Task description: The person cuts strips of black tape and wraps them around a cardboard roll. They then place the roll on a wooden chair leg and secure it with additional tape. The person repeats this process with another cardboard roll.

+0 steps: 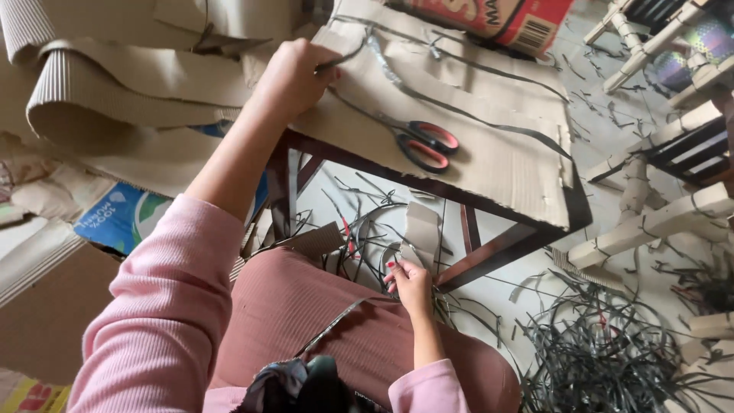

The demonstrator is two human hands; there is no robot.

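My left hand point(294, 76) reaches out over a small dark wooden table point(505, 245) and is closed on the end of a thin dark strip point(459, 115) that trails across a flat cardboard sheet point(505, 172). Scissors point(424, 143) with red and black handles lie shut on that sheet, just right of the hand. My right hand point(410, 284) is low, over my lap in front of the table's edge. It pinches a narrow folded piece of corrugated cardboard point(421, 229) that stands upward.
Rolled corrugated cardboard point(115, 84) lies at the left, with a blue printed bag point(122, 218) below it. A red carton point(497, 19) sits at the table's far side. Dark strips point(604, 352) are heaped on the floor at the right, near cardboard-wrapped bars point(657, 222).
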